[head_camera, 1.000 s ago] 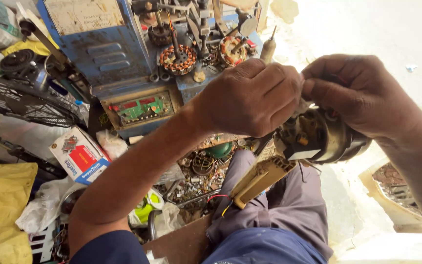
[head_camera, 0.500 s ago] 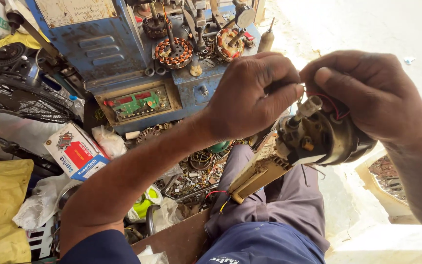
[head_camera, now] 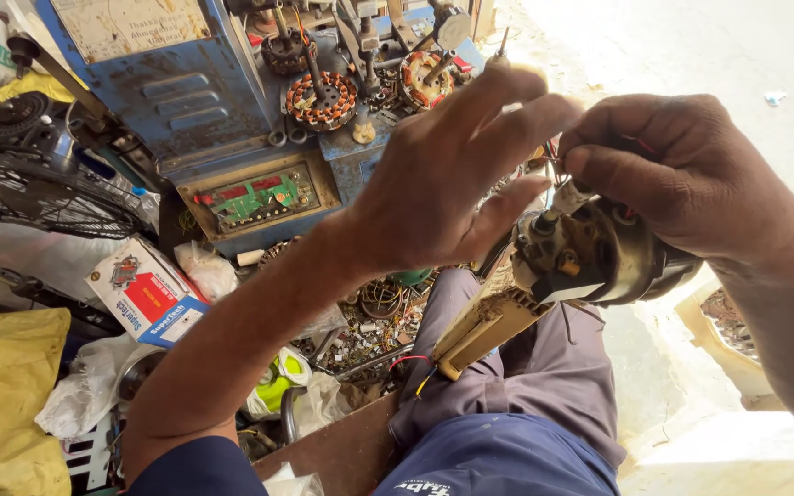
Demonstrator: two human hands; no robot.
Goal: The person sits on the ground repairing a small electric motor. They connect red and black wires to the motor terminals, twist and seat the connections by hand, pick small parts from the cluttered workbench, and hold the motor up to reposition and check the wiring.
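Pinched between thumb and fingertips of my right hand is a thin wire end at the top of the small electric motor; the rest of that hand curls over the motor's rounded dark housing and bears it above my lap. My left hand is spread, fingers extended and apart, holding nothing that I can make out; its thumb lies just beside the motor's shaft end, and whether it touches the white sleeve there I cannot tell. From the motor's underside a yellowish plastic bracket slopes down and to the left, over my grey trousers.

Beyond the hands stands a blue machine cabinet with a green circuit panel set in a wooden frame on its front. On its top lie wound copper coil rings, one close to the left hand's fingertips in the view, though well behind them. At the left edge, part of a wire fan guard shows; below it a red and white cardboard box, white plastic bags and a yellow cloth. Loose metal scraps litter the floor between the cabinet and my knees
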